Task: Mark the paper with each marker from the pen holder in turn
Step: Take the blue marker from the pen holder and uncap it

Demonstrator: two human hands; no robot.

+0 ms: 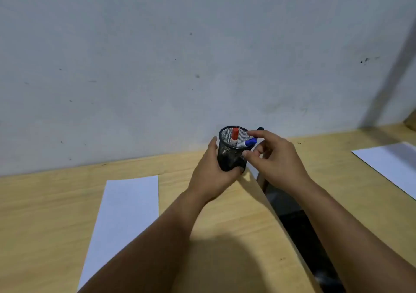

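While we look down from the head view, our left hand (pixel 213 171) is wrapped around the black mesh holder (pixel 231 151), which we cannot tell to be resting on the desk (pixel 56 202) or raised just off it, close to the grey wall (pixel 157 56). Inside the holder a red marker (pixel 234 136) stands upright and a blue marker (pixel 247 143) leans over the right rim. Our right hand (pixel 274 155) hovers at that rim with its fingers (pixel 258 134) loosely curled and apart, the fingertips just beside the blue marker; we cannot tell whether they touch it. A dark tip (pixel 260 128) shows behind the right hand's fingers. One paper (pixel 126 207) lies on the desk left of our left arm, and a second sheet (pixel 391 162) lies far right. A dark gap (pixel 299 229) splits the desk under our right arm.
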